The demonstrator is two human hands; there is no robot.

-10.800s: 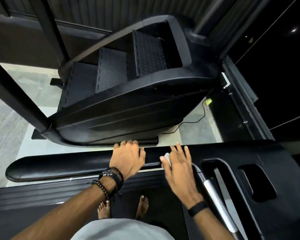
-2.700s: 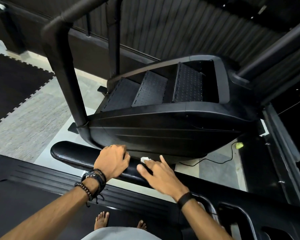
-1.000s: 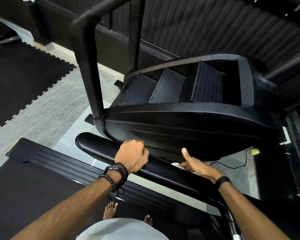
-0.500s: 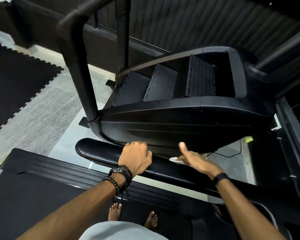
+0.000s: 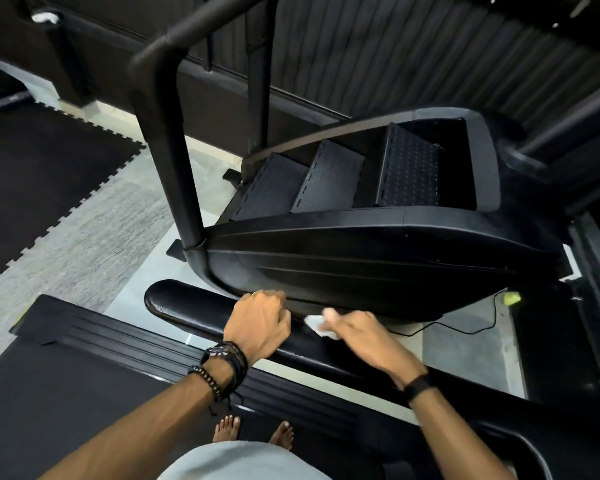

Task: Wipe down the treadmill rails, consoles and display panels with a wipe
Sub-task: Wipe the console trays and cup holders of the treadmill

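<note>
Low in the centre of the frame, the left hand curls over the black padded rail of the treadmill, its fingers wrapped over the far edge and gripping it. Just to its right, the right hand lies on the same rail with a white wipe under it; the fingers are blurred, so I cannot tell whether they press flat or pinch the wipe, only that a corner of the wipe shows at the fingertips, against the rail. Beaded and corded bracelets sit on the left wrist, a black band on the right. The rail runs from centre left down toward the lower right. Below it, at lower left, lies the ribbed side strip and the dark treadmill deck, with two bare feet at bottom centre. Above the rail, filling the middle and right of the frame, stands a black stair-climbing machine with studded steps and a tall handrail post. A grey floor and black interlocking mat fill the upper left
</note>
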